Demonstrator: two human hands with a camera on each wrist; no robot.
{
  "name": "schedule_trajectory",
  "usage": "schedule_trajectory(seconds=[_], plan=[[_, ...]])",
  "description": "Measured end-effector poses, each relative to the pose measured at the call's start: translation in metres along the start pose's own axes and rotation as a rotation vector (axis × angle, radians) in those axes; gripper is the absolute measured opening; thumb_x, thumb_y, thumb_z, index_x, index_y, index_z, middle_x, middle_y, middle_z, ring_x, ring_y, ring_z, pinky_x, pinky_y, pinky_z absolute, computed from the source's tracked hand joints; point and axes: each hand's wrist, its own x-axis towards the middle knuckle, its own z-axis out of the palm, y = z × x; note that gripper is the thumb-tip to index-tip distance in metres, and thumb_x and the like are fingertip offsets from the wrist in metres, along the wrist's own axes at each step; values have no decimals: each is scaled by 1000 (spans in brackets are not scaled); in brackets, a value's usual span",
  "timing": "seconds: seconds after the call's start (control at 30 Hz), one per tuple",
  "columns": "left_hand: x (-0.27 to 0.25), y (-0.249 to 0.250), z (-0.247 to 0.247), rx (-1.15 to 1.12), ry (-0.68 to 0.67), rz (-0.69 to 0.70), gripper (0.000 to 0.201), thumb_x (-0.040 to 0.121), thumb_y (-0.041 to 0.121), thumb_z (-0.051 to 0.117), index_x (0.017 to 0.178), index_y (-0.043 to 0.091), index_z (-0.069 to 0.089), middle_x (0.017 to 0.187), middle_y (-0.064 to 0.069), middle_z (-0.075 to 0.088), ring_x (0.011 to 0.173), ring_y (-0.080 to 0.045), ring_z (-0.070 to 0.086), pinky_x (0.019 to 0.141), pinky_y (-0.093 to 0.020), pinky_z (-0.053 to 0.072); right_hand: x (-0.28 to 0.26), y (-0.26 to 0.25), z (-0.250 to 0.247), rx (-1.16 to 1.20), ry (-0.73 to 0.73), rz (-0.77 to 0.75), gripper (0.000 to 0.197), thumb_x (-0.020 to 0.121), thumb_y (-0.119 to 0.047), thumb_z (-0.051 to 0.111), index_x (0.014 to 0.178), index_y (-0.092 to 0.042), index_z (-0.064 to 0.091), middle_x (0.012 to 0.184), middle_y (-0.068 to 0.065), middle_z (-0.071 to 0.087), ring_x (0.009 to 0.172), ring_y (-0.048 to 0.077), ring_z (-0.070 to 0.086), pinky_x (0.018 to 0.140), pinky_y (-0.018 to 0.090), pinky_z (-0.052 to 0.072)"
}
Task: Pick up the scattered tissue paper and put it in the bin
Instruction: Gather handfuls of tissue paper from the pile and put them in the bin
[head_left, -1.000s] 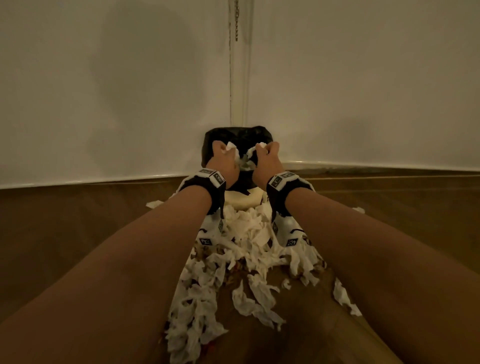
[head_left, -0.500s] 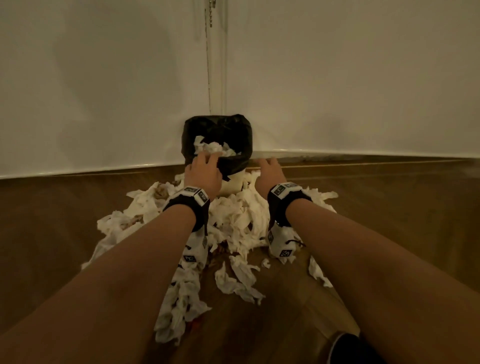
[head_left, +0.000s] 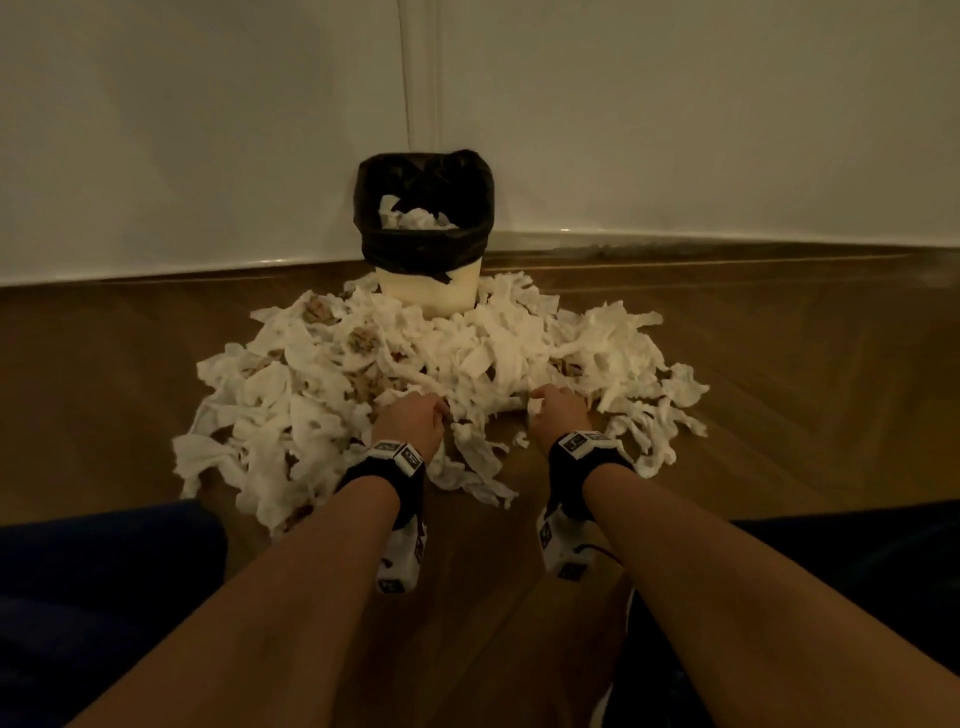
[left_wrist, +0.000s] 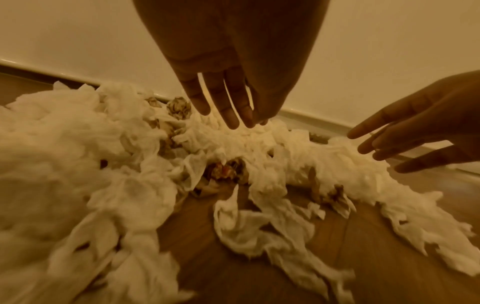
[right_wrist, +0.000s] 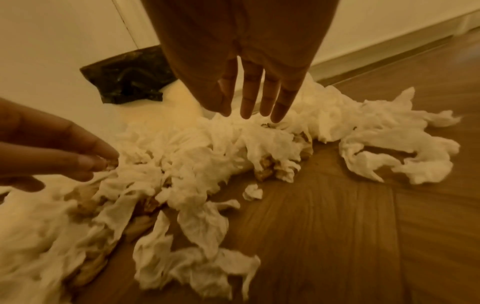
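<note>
A wide pile of torn white tissue paper (head_left: 467, 358) lies on the wooden floor in front of a small cream bin (head_left: 426, 293) with a black liner. The bin stands against the wall and has some tissue inside. My left hand (head_left: 410, 421) and right hand (head_left: 558, 413) are low at the pile's near edge, a little apart, holding nothing. In the left wrist view the left hand (left_wrist: 231, 107) has straight fingers just over the tissue (left_wrist: 103, 164). In the right wrist view the right hand (right_wrist: 249, 98) is spread flat above the tissue (right_wrist: 207, 148), while the left fingertips (right_wrist: 103, 160) touch the paper.
White walls (head_left: 208, 130) meet in a corner right behind the bin. Brownish crumpled scraps (head_left: 363, 340) are mixed into the pile. My dark-clothed knees (head_left: 93, 597) frame the lower left and right. Bare wooden floor (head_left: 805, 364) stretches to either side.
Both hands were at the bin's mouth holding tissue, then let it go inside. They have since drawn back toward me and dropped to the pile's near edge, now open.
</note>
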Motion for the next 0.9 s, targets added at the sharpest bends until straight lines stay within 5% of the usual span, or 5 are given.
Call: schedule_trajectory(seconds=[0.4, 0.57, 0.67, 0.8, 0.9], plan=[[-42, 5, 73, -40, -146, 23, 26, 92, 17, 50, 117, 19, 57, 128, -7, 40, 114, -27, 46, 91, -36, 46, -11, 9, 48, -24, -28, -111, 28, 89, -6, 48, 117, -13, 49, 127, 13, 46, 120, 33, 41, 99, 41, 38], [-53, 10, 97, 126, -143, 63, 46, 90, 41, 50, 134, 39, 40, 148, -7, 18, 136, -38, 19, 108, -52, 29, -3, 10, 55, -443, -135, -481, 52, 87, -13, 56, 134, -24, 37, 142, 5, 28, 129, 35, 27, 98, 45, 42], [-55, 8, 108, 198, -264, 18, 55, 90, 52, 45, 141, 44, 26, 156, -5, -4, 141, -44, -3, 111, -62, 9, 2, 3, 61, -702, -244, -679, 72, 87, -21, 59, 147, -29, 19, 156, -3, 5, 141, 32, 6, 106, 54, 31], [-56, -3, 115, 306, -320, 30, 59, 89, 55, 43, 143, 41, 22, 157, -8, -10, 142, -43, -2, 111, -63, 9, 10, -4, 67, -891, -360, -728, 79, 90, -38, 52, 150, -31, 1, 157, -9, -15, 144, 32, -12, 111, 60, 15], [-57, -4, 116, 309, -318, 72, 62, 89, 55, 44, 144, 40, 19, 158, -9, -3, 143, -37, 2, 113, -59, 10, 14, -4, 71, -907, -395, -715, 75, 93, -41, 47, 150, -31, 0, 156, -12, -18, 144, 32, -15, 110, 62, 15]])
